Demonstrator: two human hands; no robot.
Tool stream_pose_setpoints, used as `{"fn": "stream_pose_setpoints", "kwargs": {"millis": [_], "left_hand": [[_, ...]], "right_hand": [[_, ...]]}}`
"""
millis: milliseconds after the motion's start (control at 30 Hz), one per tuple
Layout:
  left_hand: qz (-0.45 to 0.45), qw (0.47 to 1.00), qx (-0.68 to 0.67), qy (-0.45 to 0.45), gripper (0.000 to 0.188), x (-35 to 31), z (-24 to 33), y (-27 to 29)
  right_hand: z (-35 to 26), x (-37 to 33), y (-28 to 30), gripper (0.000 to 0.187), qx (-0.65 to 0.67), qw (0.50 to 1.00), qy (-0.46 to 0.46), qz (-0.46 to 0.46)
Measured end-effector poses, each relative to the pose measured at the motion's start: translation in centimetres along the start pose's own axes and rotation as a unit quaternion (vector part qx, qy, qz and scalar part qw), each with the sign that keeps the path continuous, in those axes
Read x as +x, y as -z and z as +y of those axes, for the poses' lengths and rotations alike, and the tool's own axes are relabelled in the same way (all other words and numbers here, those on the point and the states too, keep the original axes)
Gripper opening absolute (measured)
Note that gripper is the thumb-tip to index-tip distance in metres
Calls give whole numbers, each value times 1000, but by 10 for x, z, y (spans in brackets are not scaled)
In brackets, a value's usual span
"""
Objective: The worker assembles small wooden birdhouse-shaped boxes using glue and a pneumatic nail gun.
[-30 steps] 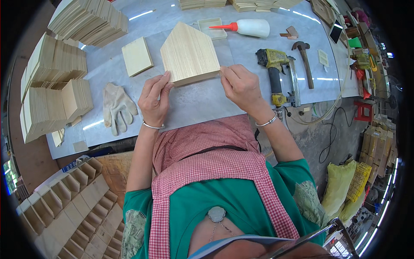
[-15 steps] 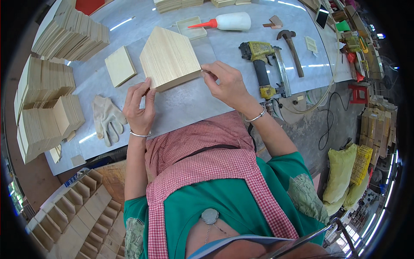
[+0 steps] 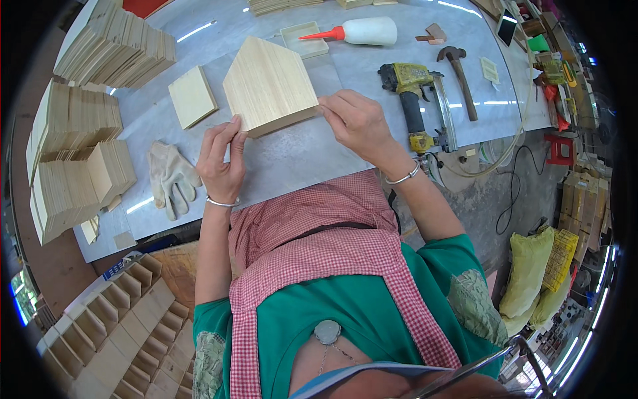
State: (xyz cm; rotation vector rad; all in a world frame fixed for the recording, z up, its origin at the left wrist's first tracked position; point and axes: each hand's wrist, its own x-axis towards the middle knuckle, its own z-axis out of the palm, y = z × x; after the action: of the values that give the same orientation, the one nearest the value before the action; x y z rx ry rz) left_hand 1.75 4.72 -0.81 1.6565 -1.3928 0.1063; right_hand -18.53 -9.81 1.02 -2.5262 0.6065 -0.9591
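A pale wooden house-shaped box [image 3: 269, 83] lies on the grey table, its pointed end away from me. At its near left corner, my left hand [image 3: 221, 159] grips the edge between thumb and fingers. The near right corner is pinched by my right hand [image 3: 355, 123]; its fingertips partly hide that corner. Left of the box is a loose square wooden panel [image 3: 193, 97]. Just beyond it, a white glue bottle [image 3: 369, 31] with a red nozzle rests across a shallow cream tray [image 3: 290, 34].
Stacks of wooden pieces [image 3: 119, 53] line the table's left side, near a white work glove [image 3: 171, 178]. To the right lie a yellow-black nail gun [image 3: 413, 100] with a hose and a hammer [image 3: 460, 83]. Wooden compartment units [image 3: 123, 316] stand at the lower left.
The whole view has shifted slightly, so everything sits a little further right. Both hands keep their hold on the box's near corners, and the box looks unmoved on the table.
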Motion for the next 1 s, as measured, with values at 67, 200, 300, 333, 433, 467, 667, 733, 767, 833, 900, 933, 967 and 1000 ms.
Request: {"fn": "stream_pose_setpoints", "kwargs": {"millis": [67, 200, 300, 333, 433, 467, 667, 733, 767, 833, 900, 933, 967, 1000], "left_hand": [[-1, 1000, 4, -6, 26, -1, -1, 0], [-8, 1000, -14, -11, 31, -5, -3, -1], [-19, 999, -31, 5, 33, -5, -1, 2], [-18, 999, -28, 7, 33, -5, -1, 2], [-19, 999, -39, -2, 35, -6, 0, 1], [-18, 998, -53, 10, 34, -5, 3, 1], [15, 1000, -19, -17, 29, -3, -1, -6], [18, 999, -15, -26, 27, -3, -1, -7], [26, 999, -12, -25, 25, -3, -3, -7], [31, 999, -6, -21, 23, -2, -3, -7], [22, 1000, 1, -21, 24, -3, -3, -6], [20, 1000, 16, -17, 24, -3, -2, -5], [15, 1000, 22, -10, 24, -3, -1, -5], [3, 1000, 20, -18, 24, -3, -2, -6]], "right_hand": [[2, 0, 0, 7, 2, 1000, 5, 7], [1, 0, 2, 6, 13, 1000, 3, 4], [-1, 1, 5, 6, 11, 1000, -3, -10], [0, 0, 5, 7, 13, 1000, -8, -13], [1, 0, 4, 7, 16, 1000, -11, -17], [0, 1, 4, 7, 16, 1000, -11, -17], [-1, 1, 5, 7, 8, 1000, -12, -16], [1, 0, 2, 7, 4, 1000, -10, -5], [2, -1, 0, 7, 5, 1000, -4, 4], [1, -2, -4, 8, 36, 999, -23, 24], [2, -5, -8, 8, 69, 996, -43, 47], [1, -8, -10, 10, 104, 991, -71, 51], [1, -11, -12, 11, 140, 984, -99, 55], [1, -14, -13, 11, 139, 982, -109, 66]]}}
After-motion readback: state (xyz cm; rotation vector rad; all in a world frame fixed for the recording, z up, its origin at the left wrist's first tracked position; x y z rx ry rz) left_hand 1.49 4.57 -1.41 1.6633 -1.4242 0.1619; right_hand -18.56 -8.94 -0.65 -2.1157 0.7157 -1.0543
